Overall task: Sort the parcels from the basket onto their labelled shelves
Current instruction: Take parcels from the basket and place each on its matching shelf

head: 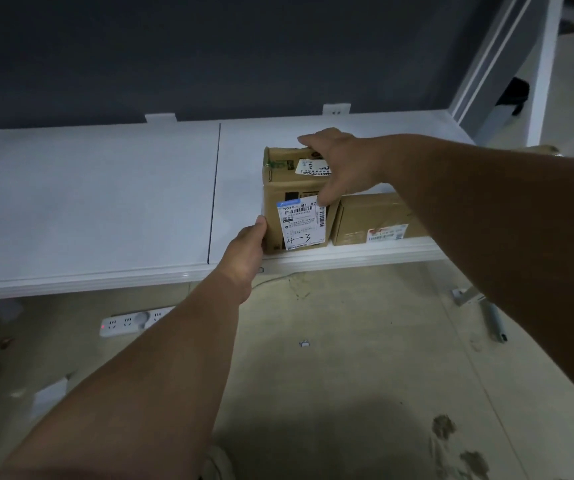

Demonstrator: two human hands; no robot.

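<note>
A tall cardboard parcel (292,202) stands upright on the white shelf (105,202), near its front edge. A white label on its front carries the handwritten mark 4-3. My right hand (341,164) grips the parcel from above, fingers over the far top edge and thumb on the front face. My left hand (247,247) holds the lower left side of the parcel. A lower, flat cardboard parcel (372,220) with a label lies on the shelf just to the right, close against the tall one. The basket is out of view.
The shelf's left panel is bare white, with a dark wall behind. Below the shelf lie a white power strip (133,322) with a red light, a cable and a grey pen-like object (495,320) on the stained floor. A white frame post (507,57) rises at right.
</note>
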